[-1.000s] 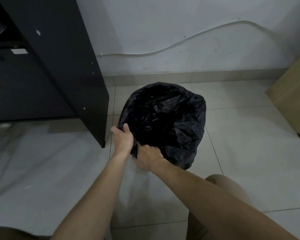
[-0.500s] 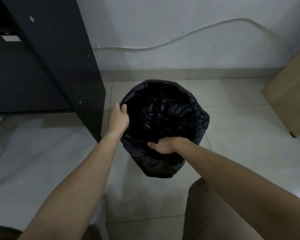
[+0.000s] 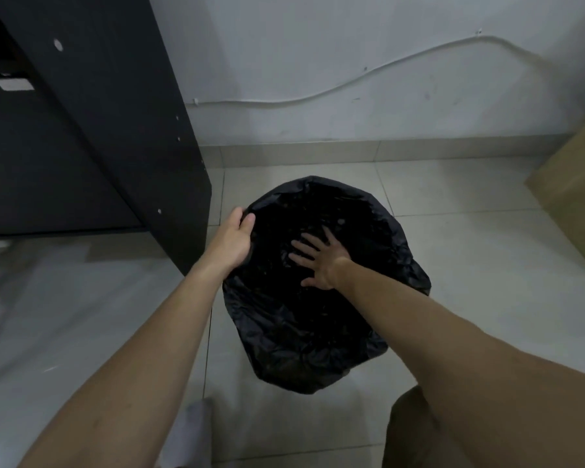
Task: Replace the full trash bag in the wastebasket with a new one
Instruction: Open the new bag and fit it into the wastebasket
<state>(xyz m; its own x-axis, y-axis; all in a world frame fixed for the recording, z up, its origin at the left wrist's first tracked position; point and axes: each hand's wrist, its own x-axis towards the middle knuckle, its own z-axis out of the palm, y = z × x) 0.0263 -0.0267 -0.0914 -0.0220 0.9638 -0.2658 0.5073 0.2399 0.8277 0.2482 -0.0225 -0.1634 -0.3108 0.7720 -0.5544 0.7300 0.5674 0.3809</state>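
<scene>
Wastebasket point(image 3: 318, 349) lining seems under way: the black bag point(image 3: 402, 251) rim at nine o'clock is gripped by the left hand point(image 3: 232, 241), the right hand point(image 3: 320, 261) is pressed inside with fingers point(image 3: 299, 246) spread, so the liner should next be pushed down.

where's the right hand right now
In the head view the right hand is inside the mouth of the black bag, fingers spread, right of the left hand that grips the bag's rim.

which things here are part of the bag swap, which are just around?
Part of the job:
black trash bag, lining the wastebasket
left hand, holding the bag's rim
right hand, fingers spread inside the bag

Just around:
black desk panel
white cable on the wall
tan cabinet
</scene>
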